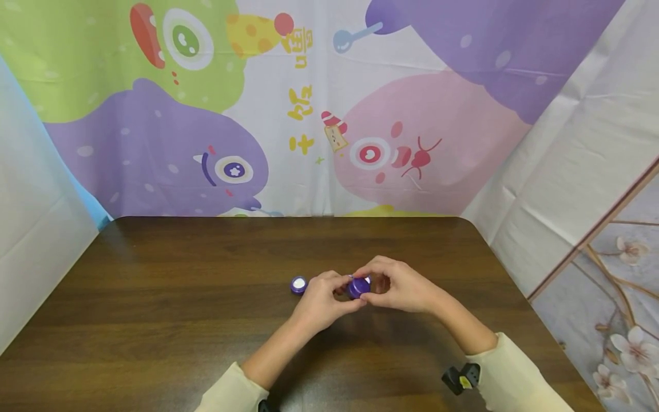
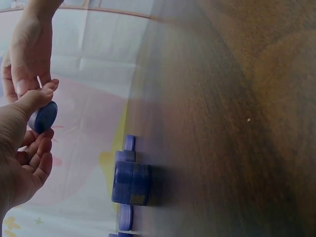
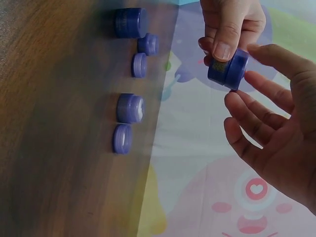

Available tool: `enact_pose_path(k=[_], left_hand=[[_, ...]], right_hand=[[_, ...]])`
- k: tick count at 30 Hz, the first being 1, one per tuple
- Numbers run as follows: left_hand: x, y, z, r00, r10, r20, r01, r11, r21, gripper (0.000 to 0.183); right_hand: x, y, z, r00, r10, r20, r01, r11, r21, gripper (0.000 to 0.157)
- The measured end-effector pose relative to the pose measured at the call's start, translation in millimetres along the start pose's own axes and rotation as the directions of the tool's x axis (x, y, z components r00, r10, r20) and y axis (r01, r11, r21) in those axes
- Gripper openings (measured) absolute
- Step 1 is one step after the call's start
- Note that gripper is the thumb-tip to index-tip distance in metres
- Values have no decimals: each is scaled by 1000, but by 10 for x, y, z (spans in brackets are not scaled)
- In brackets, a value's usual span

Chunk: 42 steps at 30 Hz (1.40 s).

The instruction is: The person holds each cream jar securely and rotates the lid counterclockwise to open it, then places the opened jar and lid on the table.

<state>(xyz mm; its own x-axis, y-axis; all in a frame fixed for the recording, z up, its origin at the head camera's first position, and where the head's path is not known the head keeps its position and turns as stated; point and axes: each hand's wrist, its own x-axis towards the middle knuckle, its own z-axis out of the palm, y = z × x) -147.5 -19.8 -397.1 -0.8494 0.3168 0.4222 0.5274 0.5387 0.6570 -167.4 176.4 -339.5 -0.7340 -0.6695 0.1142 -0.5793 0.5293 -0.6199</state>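
Observation:
In the head view, a small purple screw-top jar (image 1: 359,288) is between my two hands, above the table. My left hand (image 1: 321,300) grips its body; in the right wrist view the left thumb presses beside a gold label. From the other side, my right hand (image 1: 404,286) has its thumb and fingertips around the jar's lid (image 3: 238,70). Its remaining fingers are spread apart. Lid and body sit together, a seam showing between them. In the left wrist view, the jar's round end (image 2: 47,116) shows between the left thumb and fingers.
On the brown wooden table (image 1: 170,297) stand an open jar (image 3: 131,108) with white inside and a loose lid (image 3: 122,138) beside it. A larger purple jar (image 3: 131,22), a smaller jar (image 3: 148,44) and another lid (image 3: 139,65) are lined up farther along. A cartoon curtain (image 1: 309,189) hangs behind.

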Motion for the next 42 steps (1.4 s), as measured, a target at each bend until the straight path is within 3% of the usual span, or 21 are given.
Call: enact_pose_path(k=[10, 17, 25, 32, 42], left_hand=[[-9, -5, -9, 1000, -14, 8, 14, 1000, 2, 36], [-16, -22, -1, 1000, 9, -5, -9, 1000, 4, 35], [-15, -12, -10, 1000, -10, 12, 10, 1000, -9, 35], [-24, -5, -4, 1000, -11, 16, 11, 1000, -3, 40], [-25, -1, 11, 1000, -24, 17, 24, 1000, -4, 34]], right_hand=[[14, 1, 18, 999, 39, -35, -41, 998, -57, 31], [7, 9, 21, 1000, 11, 2, -11, 1000, -15, 33], [14, 2, 33, 999, 27, -29, -28, 999, -31, 35], [3, 5, 29, 1000, 6, 6, -6, 1000, -28, 34], [-8, 6, 23, 999, 13, -35, -14, 999, -29, 32]])
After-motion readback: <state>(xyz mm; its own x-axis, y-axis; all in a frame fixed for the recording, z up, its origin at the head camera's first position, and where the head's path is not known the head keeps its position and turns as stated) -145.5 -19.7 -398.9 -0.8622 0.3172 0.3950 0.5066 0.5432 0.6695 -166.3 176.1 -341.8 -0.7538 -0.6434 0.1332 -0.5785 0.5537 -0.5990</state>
